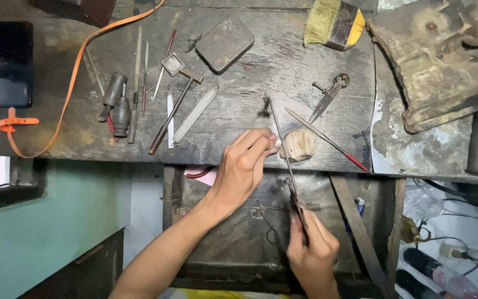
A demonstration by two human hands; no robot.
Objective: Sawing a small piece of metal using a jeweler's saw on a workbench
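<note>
A thin metal file (pixel 281 138) lies slanted across a scarred wooden bench (pixel 283 61), beside a rounded wooden peg (pixel 299 145). The right hand (pixel 312 246) grips its dark handle, fingers closed. The left hand (pixel 244 166) pinches a small pale piece (pixel 274 148) against the bench edge.

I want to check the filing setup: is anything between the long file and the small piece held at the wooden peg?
Nothing visible. The long file, gripped by the right hand, lies right beside the left hand fingers pinching the small piece against the wooden peg.
</note>
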